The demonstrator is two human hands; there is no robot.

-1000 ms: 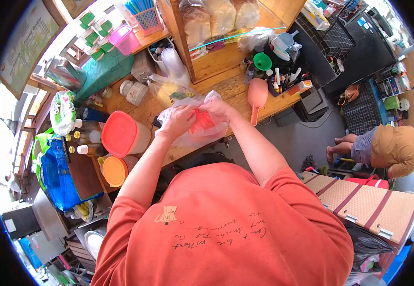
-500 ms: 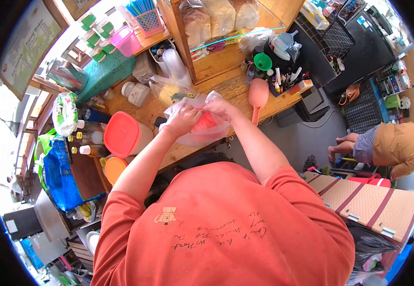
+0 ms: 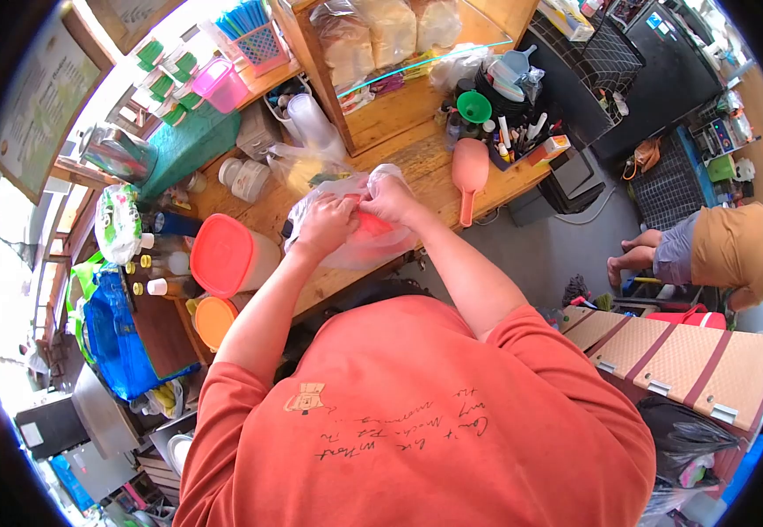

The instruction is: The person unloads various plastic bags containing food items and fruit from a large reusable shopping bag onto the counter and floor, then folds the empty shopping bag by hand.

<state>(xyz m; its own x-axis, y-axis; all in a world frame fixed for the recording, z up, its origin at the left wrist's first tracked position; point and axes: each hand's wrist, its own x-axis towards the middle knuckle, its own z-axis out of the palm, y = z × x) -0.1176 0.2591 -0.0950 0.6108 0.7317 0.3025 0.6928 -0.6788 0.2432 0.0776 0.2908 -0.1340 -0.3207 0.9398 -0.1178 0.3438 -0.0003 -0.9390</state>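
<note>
Thin clear plastic bag (image 3: 346, 250) with something red-orange inside, resting on the worn wooden counter (image 3: 416, 162), gathered at its mouth. Pinched shut there by left hand (image 3: 324, 224) and right hand (image 3: 387, 200), close together, likely to keep the contents in. Just left: tub with red-orange lid (image 3: 221, 256); right, pink plastic scoop (image 3: 468, 173) lying flat.

Wooden counter (image 3: 416, 162): clear bag (image 3: 346, 250), red-lidded tub (image 3: 223, 255), pink scoop (image 3: 468, 171).
</note>
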